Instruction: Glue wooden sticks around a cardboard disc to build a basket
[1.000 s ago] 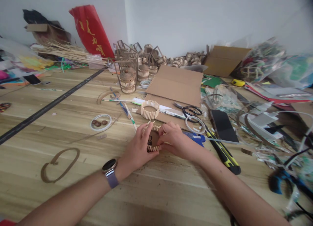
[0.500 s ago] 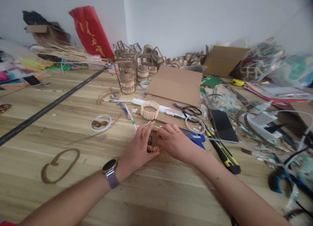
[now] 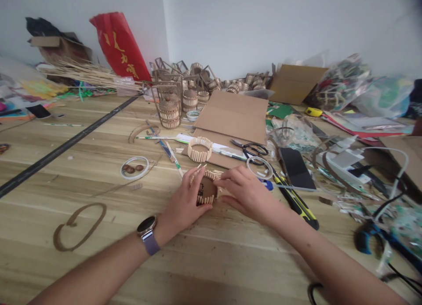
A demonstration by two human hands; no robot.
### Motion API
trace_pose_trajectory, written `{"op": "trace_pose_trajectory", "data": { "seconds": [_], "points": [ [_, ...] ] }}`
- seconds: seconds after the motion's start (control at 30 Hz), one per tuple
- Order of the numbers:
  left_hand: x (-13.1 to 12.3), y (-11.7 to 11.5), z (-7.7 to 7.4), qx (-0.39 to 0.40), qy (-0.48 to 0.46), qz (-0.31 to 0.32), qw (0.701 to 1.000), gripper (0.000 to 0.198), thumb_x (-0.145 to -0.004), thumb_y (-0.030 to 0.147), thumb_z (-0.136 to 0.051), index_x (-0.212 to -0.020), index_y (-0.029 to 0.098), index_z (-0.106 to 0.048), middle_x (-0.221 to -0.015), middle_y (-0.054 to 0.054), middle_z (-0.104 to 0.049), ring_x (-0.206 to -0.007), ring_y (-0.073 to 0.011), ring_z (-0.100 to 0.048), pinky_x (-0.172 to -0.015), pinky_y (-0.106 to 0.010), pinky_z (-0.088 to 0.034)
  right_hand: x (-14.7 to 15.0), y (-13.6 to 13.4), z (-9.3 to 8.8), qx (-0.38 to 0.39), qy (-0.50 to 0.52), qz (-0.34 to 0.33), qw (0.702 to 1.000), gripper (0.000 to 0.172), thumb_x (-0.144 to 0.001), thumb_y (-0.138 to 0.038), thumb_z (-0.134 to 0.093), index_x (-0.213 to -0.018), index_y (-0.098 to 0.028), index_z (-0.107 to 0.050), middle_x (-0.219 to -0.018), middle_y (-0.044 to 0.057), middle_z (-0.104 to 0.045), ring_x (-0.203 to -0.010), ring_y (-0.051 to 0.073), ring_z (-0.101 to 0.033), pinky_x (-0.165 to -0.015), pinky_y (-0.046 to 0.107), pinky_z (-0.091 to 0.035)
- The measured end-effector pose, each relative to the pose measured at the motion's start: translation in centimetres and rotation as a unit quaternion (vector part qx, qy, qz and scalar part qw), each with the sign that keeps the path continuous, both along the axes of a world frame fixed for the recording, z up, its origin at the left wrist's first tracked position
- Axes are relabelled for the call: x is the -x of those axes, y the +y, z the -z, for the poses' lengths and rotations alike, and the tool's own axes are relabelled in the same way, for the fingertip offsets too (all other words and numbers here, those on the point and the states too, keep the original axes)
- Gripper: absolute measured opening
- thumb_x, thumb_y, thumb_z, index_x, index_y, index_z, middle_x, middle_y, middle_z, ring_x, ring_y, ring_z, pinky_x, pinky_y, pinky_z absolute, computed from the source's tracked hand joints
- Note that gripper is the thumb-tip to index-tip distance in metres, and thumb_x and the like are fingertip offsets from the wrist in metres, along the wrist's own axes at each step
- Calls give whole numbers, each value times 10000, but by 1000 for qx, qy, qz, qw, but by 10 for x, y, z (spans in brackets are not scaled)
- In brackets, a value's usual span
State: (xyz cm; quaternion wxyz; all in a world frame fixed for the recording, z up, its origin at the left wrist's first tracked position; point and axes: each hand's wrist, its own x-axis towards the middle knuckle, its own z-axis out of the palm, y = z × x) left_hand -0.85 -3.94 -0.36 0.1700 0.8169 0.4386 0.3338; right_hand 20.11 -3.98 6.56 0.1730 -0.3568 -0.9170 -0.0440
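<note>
My left hand (image 3: 187, 196) is closed around the left side of a small round stick-walled basket (image 3: 207, 200), with the thumb along its near side. A brown cardboard disc (image 3: 208, 187) with dark printed characters forms its bottom. At the basket's right rim, my right hand (image 3: 243, 190) has its fingers stretched out and its thumb apart; the fingertips are at the sticks. Just beyond stands a separate ring of pale sticks (image 3: 200, 150). A roll of white tape (image 3: 259, 167) lies to the right, and another white tape roll (image 3: 134, 157) on the left encircles several brown round pieces (image 3: 130, 168).
Black-handled scissors (image 3: 253, 149), a yellow-black utility knife (image 3: 298, 204) and a dark phone (image 3: 296, 168) lie to the right. Cardboard sheets (image 3: 233, 111) and finished lidded baskets (image 3: 169, 111) are behind. A curled brown strip (image 3: 79, 228) lies at left, near a long black bar (image 3: 70, 142).
My right hand's fingers have loosened and spread, drawing slightly right, so more of the cardboard disc shows. My left hand keeps its hold. The whole view has shifted slightly.
</note>
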Motion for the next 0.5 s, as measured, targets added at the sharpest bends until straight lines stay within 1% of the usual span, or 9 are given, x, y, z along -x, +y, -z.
{"op": "trace_pose_trajectory", "data": {
  "seconds": [0.03, 0.1, 0.17, 0.2, 0.27, 0.33, 0.4, 0.5],
  "points": [
    [1, 0, 0, 2, 3, -1, 1000, 1085, -704, 156, -784, -1478, 333, -45, -1450, -143, -276, -1388, -339, -304, -1104, -568, -339, -8, -3, -1, 7, 21, 27, 999, 232, -915, -295, -554, -1074, -163, -660, -977, 114, -648, -897, 242, -540, -768, 372, -437],
    [2, -1, 0, 3, 10, -1, 1000, 1044, -723, 128, -759, -1477, 330, -66, -1462, -144, -254, -1397, -333, -293, -1115, -557, -329, -26, -10, -2, 16, 43, 86, 995, 243, -948, -304, -477, -964, -165, -676, -926, 110, -653, -871, 240, -564, -801, 385, -442],
    [3, -2, -2, 2, 15, 7, 1000, 1005, -741, 118, -734, -1476, 328, -82, -1471, -148, -239, -1401, -334, -287, -1112, -551, -337, -44, -18, 1, 41, 47, 187, 980, 281, -949, -324, -444, -865, -178, -668, -860, 103, -648, -833, 243, -588, -767, 369, -454],
    [3, -2, -3, 1, 16, 13, 1000, 999, -743, 125, -730, -1476, 329, -83, -1473, -149, -234, -1402, -338, -284, -1108, -553, -343, -52, -21, 3, 57, 41, 238, 969, 309, -948, -345, -428, -808, -191, -657, -816, 96, -646, -804, 243, -600, -738, 357, -457],
    [3, -3, -5, 1, 16, 17, 1000, 1022, -729, 155, -751, -1475, 332, -76, -1476, -154, -223, -1402, -354, -278, -1099, -564, -352, -63, -29, 6, 102, 17, 338, 935, 359, -937, -406, -414, -731, -209, -632, -732, 85, -652, -703, 241, -617, -629, 333, -439],
    [1, -2, -6, 3, 17, 6, 1000, 1074, -699, 185, -788, -1472, 333, -57, -1474, -161, -211, -1401, -371, -270, -1091, -585, -352, -67, -33, 8, 156, -9, 411, 898, 374, -917, -458, -417, -726, -217, -631, -672, 84, -666, -615, 244, -624, -539, 318, -397],
    [0, 0, -5, 0, 17, -13, 1000, 1117, -676, 197, -810, -1469, 333, -36, -1470, -166, -206, -1401, -380, -264, -1086, -600, -351, -65, -35, 8, 200, -22, 440, 875, 378, -899, -487, -428, -747, -215, -641, -665, 95, -689, -593, 257, -638, -509, 312, -376],
    [-2, 2, -3, -15, 16, -32, 999, 1125, -673, 180, -800, -1469, 320, -17, -1461, -171, -219, -1397, -380, -271, -1084, -598, -353, -60, -35, 8, 226, -32, 441, 868, 397, -893, -513, -427, -727, -212, -625, -692, 114, -706, -629, 279, -661, -525, 317, -388]
  ]
}}
